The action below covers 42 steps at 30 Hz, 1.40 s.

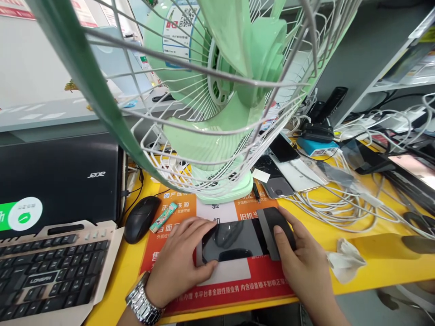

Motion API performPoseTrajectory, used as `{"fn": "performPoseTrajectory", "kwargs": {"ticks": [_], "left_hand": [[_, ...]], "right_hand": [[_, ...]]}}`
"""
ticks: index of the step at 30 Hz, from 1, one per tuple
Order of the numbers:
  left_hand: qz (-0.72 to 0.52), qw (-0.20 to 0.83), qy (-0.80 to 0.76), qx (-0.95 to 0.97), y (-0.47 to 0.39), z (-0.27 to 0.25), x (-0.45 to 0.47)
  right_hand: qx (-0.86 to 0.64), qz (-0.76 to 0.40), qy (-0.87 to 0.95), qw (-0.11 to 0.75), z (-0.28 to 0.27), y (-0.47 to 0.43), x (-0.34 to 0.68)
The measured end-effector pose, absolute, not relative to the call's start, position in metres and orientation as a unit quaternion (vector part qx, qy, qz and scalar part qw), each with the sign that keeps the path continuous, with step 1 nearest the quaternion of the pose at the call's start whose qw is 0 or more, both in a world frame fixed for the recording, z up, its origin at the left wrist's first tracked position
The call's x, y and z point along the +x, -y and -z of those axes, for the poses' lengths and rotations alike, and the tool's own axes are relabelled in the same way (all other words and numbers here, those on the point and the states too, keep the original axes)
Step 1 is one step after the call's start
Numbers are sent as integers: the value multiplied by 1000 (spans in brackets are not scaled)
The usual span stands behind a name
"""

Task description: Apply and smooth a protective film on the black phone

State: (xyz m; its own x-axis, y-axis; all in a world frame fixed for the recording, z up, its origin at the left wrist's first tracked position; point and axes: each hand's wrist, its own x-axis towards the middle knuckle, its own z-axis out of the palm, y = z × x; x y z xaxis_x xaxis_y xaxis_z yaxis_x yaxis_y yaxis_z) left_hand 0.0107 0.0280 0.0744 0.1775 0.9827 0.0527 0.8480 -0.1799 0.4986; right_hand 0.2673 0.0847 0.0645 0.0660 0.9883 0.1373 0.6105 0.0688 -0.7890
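A dark phone (234,240), screen up, lies sideways over the orange and red printed mat (268,287). My left hand (183,258) grips its left end, the thumb on the lower edge and the fingers along the upper one. My right hand (299,253) is closed around a curved black block with a grey strip (272,231); its exact kind is unclear. That block covers the phone's right end, its grey strip against the screen. A green desk fan (217,190) stands right behind the phone, its wire cage leaning over the work area.
On the left are a black mouse (142,219), a keyboard (50,271) and an Acer laptop (61,176). A small green packet (163,216) lies beside the mouse. Other phones (283,147), tangled white cables (319,208) and a crumpled tissue (346,260) are on the right.
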Motion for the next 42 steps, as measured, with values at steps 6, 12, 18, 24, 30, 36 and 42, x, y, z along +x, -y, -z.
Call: {"fn": "performPoseTrajectory", "kwargs": {"ticks": [6,12,18,24,30,36,42], "left_hand": [[-189,178,-617,743,-29,-76,12],[-196,177,-614,744,-27,-77,12],[-181,171,-619,745,-29,-76,12],[-168,146,-610,761,-26,-75,12],[-194,101,-615,758,-8,-72,4],[-215,65,-628,745,11,-69,0],[-204,56,-614,760,9,-75,4]], "right_hand": [[-582,-266,681,357,-63,-79,265],[-548,-283,713,334,-64,-78,265],[-516,-224,764,316,-56,-84,270],[-520,-203,768,313,-56,-84,268],[-535,-226,751,314,-58,-81,266],[-533,-254,738,328,-54,-83,266],[-545,-243,740,310,-57,-80,265]]}}
